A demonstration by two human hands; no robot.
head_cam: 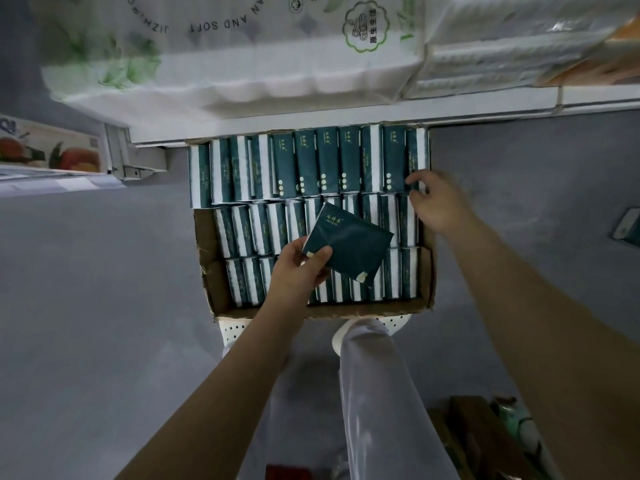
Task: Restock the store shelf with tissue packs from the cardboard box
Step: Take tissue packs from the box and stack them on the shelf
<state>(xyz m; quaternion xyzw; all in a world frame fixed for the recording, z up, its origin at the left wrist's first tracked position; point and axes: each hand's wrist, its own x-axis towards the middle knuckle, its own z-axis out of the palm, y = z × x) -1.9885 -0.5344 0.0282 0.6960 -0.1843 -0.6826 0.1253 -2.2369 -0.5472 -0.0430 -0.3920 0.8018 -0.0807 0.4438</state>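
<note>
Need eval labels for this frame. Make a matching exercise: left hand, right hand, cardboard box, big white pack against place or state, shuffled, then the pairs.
1. left hand
2. right hand
3. cardboard box
4. big white pack

A. lies on the shelf, above the box
B. holds a loose dark green tissue pack
C. sits below the shelf edge, filled with rows of packs
D. fingertips at the packs at the box's right end

Pairs: 1-B, 2-D, 3-C, 4-A
</note>
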